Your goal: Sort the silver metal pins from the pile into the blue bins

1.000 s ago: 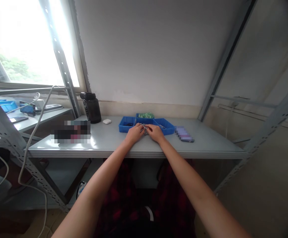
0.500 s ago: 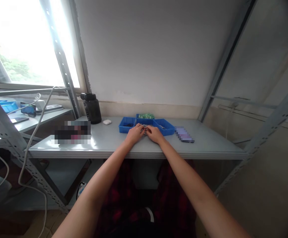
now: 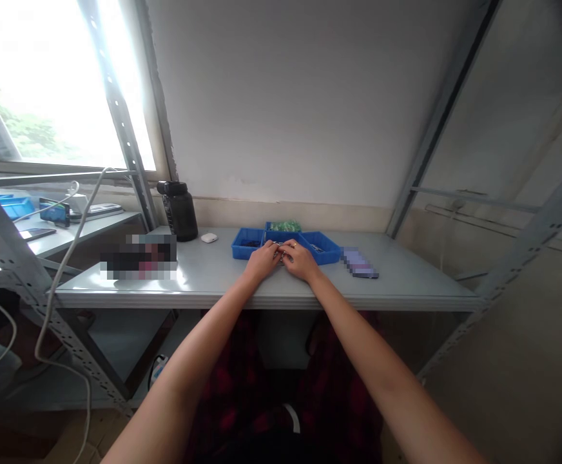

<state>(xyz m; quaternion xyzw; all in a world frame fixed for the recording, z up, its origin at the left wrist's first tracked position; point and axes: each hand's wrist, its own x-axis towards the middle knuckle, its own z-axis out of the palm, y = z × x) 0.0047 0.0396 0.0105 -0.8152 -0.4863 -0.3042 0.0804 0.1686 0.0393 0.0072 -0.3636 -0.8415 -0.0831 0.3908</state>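
Note:
My left hand (image 3: 263, 260) and my right hand (image 3: 298, 260) meet in front of the blue bins, fingers closed together around small shiny metal pieces too small to name. Beside my left hand is the left blue bin (image 3: 240, 251), with dark small parts inside. Behind my fingers lies the middle blue bin, partly hidden by them. Right of my right hand stands the angled right blue bin (image 3: 328, 256), holding small metallic parts. Green pieces (image 3: 285, 226) fill the rear bin.
A dark bottle (image 3: 180, 211) and a white case (image 3: 209, 238) stand at the back left of the grey table (image 3: 213, 274). A phone (image 3: 359, 263) lies right of the bins. Metal posts rise at both sides.
The fingers of my right hand have shifted slightly and are more raised and bent. My left hand stays almost in place beside it.

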